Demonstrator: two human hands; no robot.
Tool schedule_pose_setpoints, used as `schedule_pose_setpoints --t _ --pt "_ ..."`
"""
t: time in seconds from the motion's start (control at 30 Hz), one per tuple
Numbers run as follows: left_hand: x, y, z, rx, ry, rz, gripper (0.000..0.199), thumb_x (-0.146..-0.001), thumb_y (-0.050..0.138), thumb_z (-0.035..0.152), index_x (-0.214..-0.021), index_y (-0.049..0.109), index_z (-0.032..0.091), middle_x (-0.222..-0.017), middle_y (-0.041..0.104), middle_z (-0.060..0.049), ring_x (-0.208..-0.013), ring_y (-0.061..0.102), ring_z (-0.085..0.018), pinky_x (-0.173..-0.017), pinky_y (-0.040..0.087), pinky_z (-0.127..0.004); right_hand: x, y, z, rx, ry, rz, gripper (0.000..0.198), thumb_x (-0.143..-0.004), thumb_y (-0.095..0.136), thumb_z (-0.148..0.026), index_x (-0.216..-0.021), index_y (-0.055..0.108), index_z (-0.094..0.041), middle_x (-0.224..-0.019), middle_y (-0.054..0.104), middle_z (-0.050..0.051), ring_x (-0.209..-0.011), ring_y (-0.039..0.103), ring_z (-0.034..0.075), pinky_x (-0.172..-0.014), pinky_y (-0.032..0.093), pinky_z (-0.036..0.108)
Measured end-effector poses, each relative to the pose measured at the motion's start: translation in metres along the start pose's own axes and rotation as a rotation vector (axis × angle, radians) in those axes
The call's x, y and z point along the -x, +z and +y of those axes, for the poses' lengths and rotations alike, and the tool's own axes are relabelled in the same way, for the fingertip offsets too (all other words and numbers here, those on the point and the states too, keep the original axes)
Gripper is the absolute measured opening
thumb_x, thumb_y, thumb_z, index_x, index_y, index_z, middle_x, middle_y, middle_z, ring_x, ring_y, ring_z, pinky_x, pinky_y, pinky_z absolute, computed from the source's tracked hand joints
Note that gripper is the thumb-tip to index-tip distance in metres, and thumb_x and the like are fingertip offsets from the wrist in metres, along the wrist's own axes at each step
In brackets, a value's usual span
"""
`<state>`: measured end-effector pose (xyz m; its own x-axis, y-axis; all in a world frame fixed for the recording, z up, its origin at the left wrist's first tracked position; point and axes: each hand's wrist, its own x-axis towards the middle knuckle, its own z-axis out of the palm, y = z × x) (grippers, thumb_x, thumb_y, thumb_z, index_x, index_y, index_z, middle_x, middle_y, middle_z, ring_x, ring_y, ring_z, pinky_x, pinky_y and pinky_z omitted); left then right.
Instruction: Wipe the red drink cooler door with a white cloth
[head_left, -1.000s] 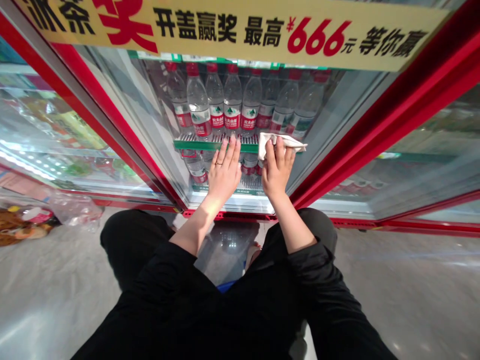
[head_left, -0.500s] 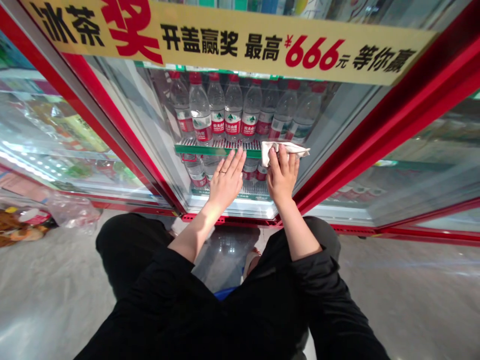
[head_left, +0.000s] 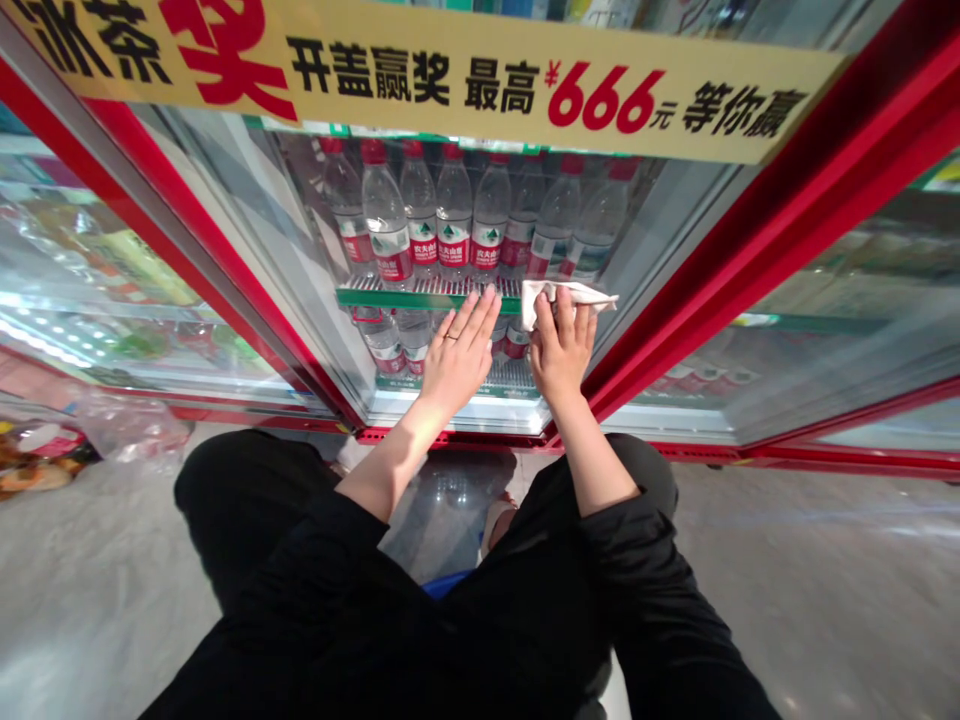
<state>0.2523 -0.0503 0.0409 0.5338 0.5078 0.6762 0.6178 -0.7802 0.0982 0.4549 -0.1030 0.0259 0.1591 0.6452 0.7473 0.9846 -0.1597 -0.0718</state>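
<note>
My right hand [head_left: 561, 345] presses a folded whitish cloth [head_left: 574, 296] against the glass door of a drinks cooler, its fingers lying over the cloth's lower part. Beside it, my left hand [head_left: 463, 350] rests flat at the glass with fingers stretched out, a ring on one of them, and holds nothing. Behind the glass, several water bottles [head_left: 452, 215] with red caps and red-and-white labels stand on a green-edged shelf [head_left: 397, 299]. More bottles [head_left: 388, 350] stand on the shelf below, partly hidden by my hands.
A yellow sign [head_left: 420, 80] spans the door above. Red door frames [head_left: 720, 230] flank the glass. My bent knees [head_left: 247, 510] are close to the cooler's base, with a blue object [head_left: 444, 585] between my legs. Clear plastic wrap [head_left: 131, 430] and packages lie on the floor at left.
Both hands have slid slightly right relative to the cooler, the cloth moving with my right hand. My left hand is a little nearer to the right one. The view has shifted slightly.
</note>
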Motion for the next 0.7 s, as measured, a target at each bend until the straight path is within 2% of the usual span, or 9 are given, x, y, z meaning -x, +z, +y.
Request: schedule_pose_setpoints --t 0.13,0.3,0.4,0.57,0.63,0.7 --pt "-0.001 0.003 0.004 -0.004 -0.004 0.005 0.080 -0.108 0.046 0.019 -0.182 0.015 0.021 -0.185 0.026 -0.006 -0.173 0.022 -0.023 -0.144 0.018 -0.040 -0.009 -0.004 -0.003 -0.022 -0.037 -0.023 0.057 -0.109 0.043 -0.026 -0.164 0.060 -0.026 -0.172 0.055 0.011 -0.166 0.042 0.034 -0.137 0.030 0.067" --pt "-0.001 0.006 0.003 0.025 -0.017 0.018 0.081 -0.107 0.047 0.017 -0.182 0.018 0.022 -0.184 0.028 -0.006 -0.173 0.025 -0.024 -0.143 0.021 -0.041 -0.001 -0.012 0.000 -0.031 -0.095 -0.124 0.051 -0.112 0.044 -0.030 -0.158 0.066 -0.031 -0.165 0.064 0.007 -0.160 0.051 0.030 -0.138 0.034 0.058" --pt "0.000 0.008 0.004 0.051 -0.020 0.048 0.081 -0.107 0.047 0.017 -0.182 0.018 0.022 -0.183 0.028 -0.006 -0.172 0.026 -0.024 -0.144 0.020 -0.042 0.005 -0.013 0.008 -0.007 -0.067 -0.102 0.051 -0.112 0.042 -0.030 -0.156 0.068 -0.030 -0.165 0.064 0.009 -0.159 0.052 0.030 -0.137 0.035 0.059" --pt "-0.002 0.009 0.009 0.075 -0.024 0.037 0.082 -0.107 0.045 0.017 -0.183 0.012 0.024 -0.184 0.027 -0.005 -0.173 0.026 -0.025 -0.144 0.020 -0.044 0.003 -0.006 0.017 -0.003 0.068 0.058 0.060 -0.110 0.036 -0.029 -0.166 0.055 -0.022 -0.175 0.050 0.016 -0.170 0.033 0.035 -0.136 0.028 0.071" --pt "-0.004 0.007 0.012 0.064 -0.001 0.019 0.082 -0.108 0.044 0.017 -0.183 0.011 0.026 -0.184 0.027 -0.003 -0.173 0.025 -0.024 -0.144 0.020 -0.043 -0.001 -0.004 0.017 -0.018 0.073 0.067 0.062 -0.110 0.034 -0.029 -0.169 0.050 -0.022 -0.178 0.044 0.016 -0.172 0.025 0.035 -0.136 0.024 0.074" --pt "-0.008 0.005 0.015 0.049 0.023 0.011 0.082 -0.108 0.044 0.016 -0.183 0.011 0.026 -0.184 0.027 -0.002 -0.173 0.024 -0.023 -0.144 0.020 -0.041 -0.003 -0.004 0.016 -0.023 0.062 0.035 0.062 -0.110 0.036 -0.030 -0.170 0.049 -0.024 -0.179 0.043 0.015 -0.173 0.024 0.036 -0.135 0.023 0.075"
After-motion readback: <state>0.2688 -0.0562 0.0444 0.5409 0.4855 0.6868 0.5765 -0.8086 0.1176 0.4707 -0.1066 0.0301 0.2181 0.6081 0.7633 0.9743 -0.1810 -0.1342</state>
